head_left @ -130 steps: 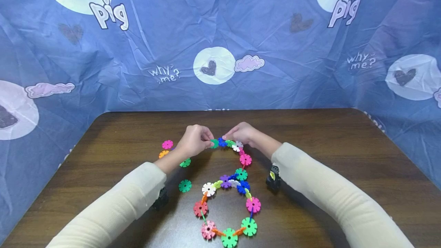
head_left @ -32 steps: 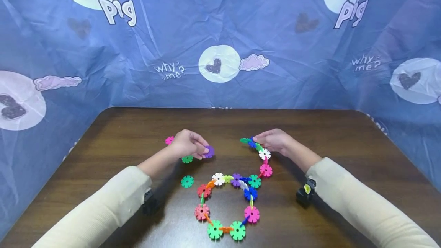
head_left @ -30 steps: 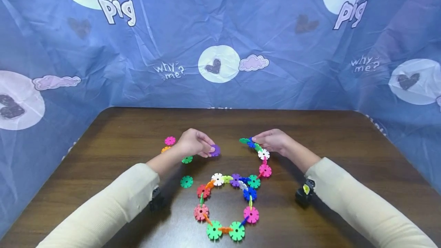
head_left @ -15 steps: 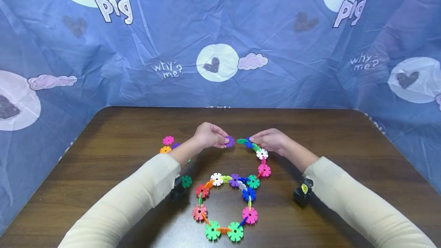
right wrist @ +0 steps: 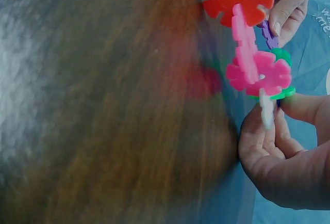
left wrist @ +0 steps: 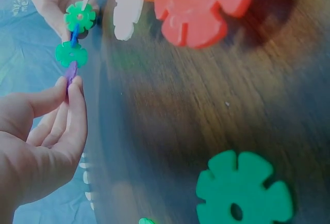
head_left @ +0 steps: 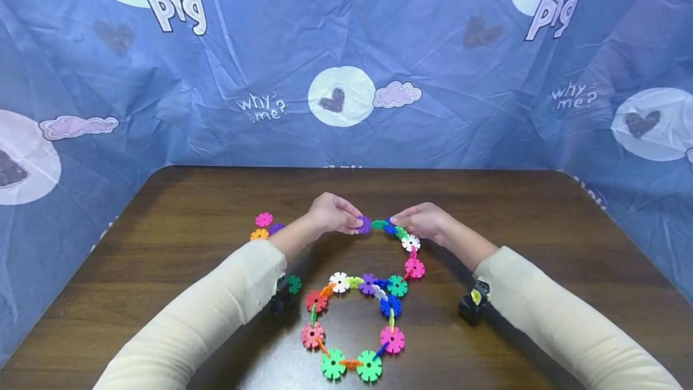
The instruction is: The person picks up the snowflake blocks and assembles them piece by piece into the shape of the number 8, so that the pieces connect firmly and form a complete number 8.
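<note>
My left hand (head_left: 332, 214) pinches a purple snowflake disc (head_left: 365, 225) between thumb and fingers. The disc's edge meets the green snowflake disc (left wrist: 71, 54) at the free end of a chain; how deep the slots engage is too small to tell. A blue snowflake disc (head_left: 390, 227) beside that green one is pinched by my right hand (head_left: 425, 221). From there the chain runs through a white disc (head_left: 411, 242) and a pink disc (head_left: 414, 268) down to a closed ring of linked discs, with two green discs (head_left: 369, 366) nearest me.
Loose discs lie on the brown table (head_left: 503, 209) at the left: pink (head_left: 263, 219), orange (head_left: 259, 234), purple (head_left: 277, 229) and a green one (head_left: 294, 284) partly behind the left wrist camera (head_left: 280, 297). A blue printed cloth (head_left: 455, 137) hangs behind the table.
My left hand, earlier at the green end disc, has brought a purple disc from the left to that end. My right hand moved right with the chain, then stayed nearly still.
</note>
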